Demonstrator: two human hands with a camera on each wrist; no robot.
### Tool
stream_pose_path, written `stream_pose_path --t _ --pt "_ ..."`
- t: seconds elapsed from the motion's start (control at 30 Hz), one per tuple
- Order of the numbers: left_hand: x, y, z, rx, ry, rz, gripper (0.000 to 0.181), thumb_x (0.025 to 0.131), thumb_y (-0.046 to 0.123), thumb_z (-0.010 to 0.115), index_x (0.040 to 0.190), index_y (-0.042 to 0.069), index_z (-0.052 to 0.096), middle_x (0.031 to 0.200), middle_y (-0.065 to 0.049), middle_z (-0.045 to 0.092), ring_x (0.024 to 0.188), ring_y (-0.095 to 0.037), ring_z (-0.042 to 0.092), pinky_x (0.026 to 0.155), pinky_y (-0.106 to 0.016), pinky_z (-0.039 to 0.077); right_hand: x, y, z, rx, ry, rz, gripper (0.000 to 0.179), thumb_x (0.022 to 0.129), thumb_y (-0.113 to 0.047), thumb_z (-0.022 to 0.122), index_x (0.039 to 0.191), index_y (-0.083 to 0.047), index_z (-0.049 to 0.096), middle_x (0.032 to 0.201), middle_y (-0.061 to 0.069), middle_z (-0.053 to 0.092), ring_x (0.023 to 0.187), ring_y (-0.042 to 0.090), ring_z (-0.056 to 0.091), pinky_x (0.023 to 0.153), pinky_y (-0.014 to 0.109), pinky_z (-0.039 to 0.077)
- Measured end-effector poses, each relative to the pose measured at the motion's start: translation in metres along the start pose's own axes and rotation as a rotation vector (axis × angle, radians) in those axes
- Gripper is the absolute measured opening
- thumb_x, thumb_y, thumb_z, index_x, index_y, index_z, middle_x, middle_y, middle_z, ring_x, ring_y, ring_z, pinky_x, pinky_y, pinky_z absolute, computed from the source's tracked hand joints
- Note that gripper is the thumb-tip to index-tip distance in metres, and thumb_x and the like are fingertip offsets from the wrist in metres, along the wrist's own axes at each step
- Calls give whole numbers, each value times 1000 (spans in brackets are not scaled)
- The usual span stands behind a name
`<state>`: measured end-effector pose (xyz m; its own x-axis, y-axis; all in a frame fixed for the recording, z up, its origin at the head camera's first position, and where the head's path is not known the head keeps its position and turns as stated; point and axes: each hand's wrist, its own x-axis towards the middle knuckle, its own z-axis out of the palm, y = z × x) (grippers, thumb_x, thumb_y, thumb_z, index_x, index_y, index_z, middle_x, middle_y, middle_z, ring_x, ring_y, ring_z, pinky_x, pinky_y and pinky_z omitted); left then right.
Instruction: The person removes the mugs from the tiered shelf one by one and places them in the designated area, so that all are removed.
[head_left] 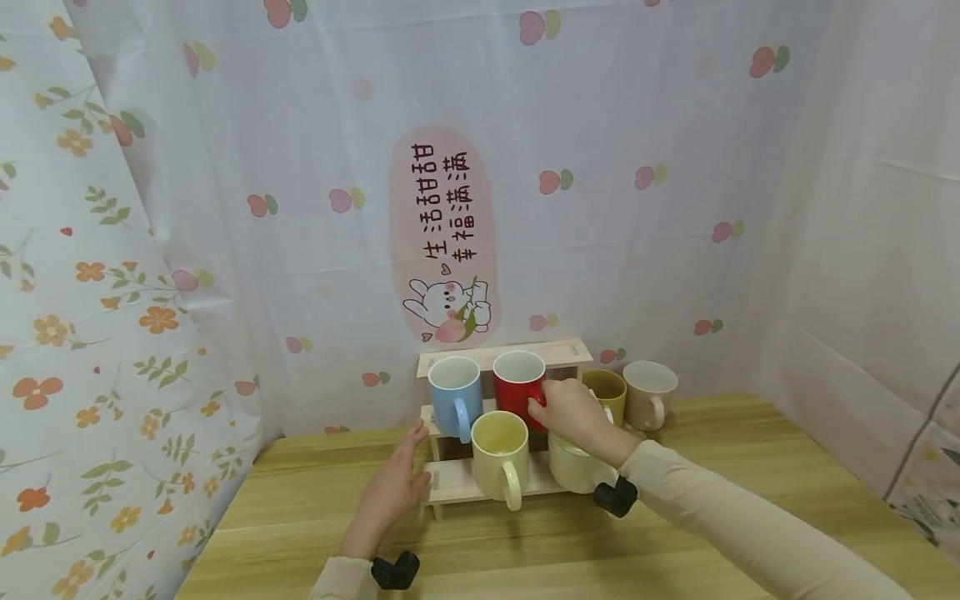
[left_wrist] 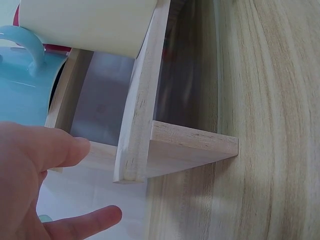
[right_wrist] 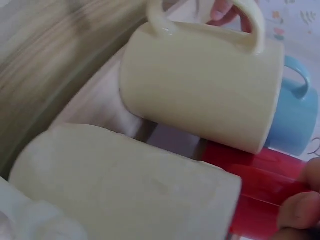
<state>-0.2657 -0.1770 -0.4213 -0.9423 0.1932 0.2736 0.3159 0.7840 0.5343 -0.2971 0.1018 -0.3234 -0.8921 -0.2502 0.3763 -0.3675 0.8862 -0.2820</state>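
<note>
My right arm reaches in from the lower right, its sleeve [head_left: 720,508] running diagonally over the desk [head_left: 300,525]. My right hand [head_left: 576,408] is back up, bent down at the wrist above the cream mug [head_left: 572,467]. Its fingers and thumb are curled in, pinching the handle of the red mug [head_left: 516,395] at the mug's right side. That mug stands upright at the middle step of the wooden rack [head_left: 450,482], toward the right end and just left of my fingertips; whether its base bears on the step I cannot tell. The blue mug [head_left: 453,407] is beside it, at the step's left end.

My left forearm rises from the bottom edge of the head view. My left hand [head_left: 390,492] holds nothing: fingers extended, thumb spread apart, tips by the rack's left end. Whether they touch the wood I can't tell. The yellow mug [head_left: 495,467] sits on the lower step, between my hands, its handle toward the desk's front edge. Beyond the rack's right end are the mustard mug [head_left: 617,407] and the pale pink mug [head_left: 639,407].
</note>
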Motion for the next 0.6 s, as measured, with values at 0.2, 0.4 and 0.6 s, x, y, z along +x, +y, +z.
stream_pose_path --t 0.2,0.4,0.6 --pt "0 0 1 0 1 -1 64 91 11 62 148 9 33 158 -5 24 46 -7 36 44 -25 33 -2 3 6 -9 72 -27 22 86 -18 65 69 -7 56 52 -1 47 43 9 42 41 17 35" --pt "1 3 -1 -3 -7 -13 64 91 11 62 148 10 33 159 -4 24 46 -9 38 44 -26 34 -1 5 8 34 127 -33 21 84 -15 63 66 -8 55 53 -1 49 44 9 43 42 19 36" --pt "-1 1 -1 -10 -16 -21 64 91 11 61 148 11 32 159 -3 23 44 -8 36 43 -26 33 -1 9 11 70 218 -48 27 83 -14 64 60 -10 51 48 -3 45 44 10 40 42 20 32"
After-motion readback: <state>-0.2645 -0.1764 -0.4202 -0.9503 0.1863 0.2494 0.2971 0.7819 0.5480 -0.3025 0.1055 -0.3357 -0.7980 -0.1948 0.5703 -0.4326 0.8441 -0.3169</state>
